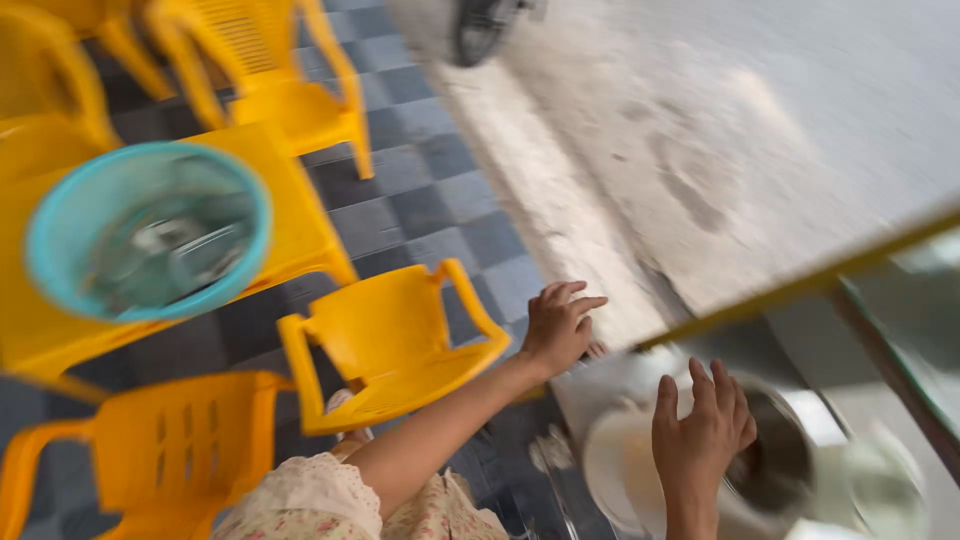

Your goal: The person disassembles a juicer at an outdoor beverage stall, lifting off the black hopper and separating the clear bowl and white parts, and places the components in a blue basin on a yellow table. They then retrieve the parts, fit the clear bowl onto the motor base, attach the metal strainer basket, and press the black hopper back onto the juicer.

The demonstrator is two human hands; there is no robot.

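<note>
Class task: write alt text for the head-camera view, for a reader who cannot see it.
Blurred view down: the left hand rests at a metal counter's edge and the right hand hovers over a steel pot. Yellow plastic chairs and a turquoise basin stand on grey checkered tiles.

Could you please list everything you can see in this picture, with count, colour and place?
chairs: at least four, yellow plastic, left half on the tiled floor
table: one, yellow, left
basin: one, turquoise, on the table, blurred contents
floor: grey checkered tiles, centre
pavement: pale concrete, upper right
metal pot: one, silvery, lower right
wheel: one, dark, top edge
left hand: open, over the counter edge
right hand: open, above the pot
</note>
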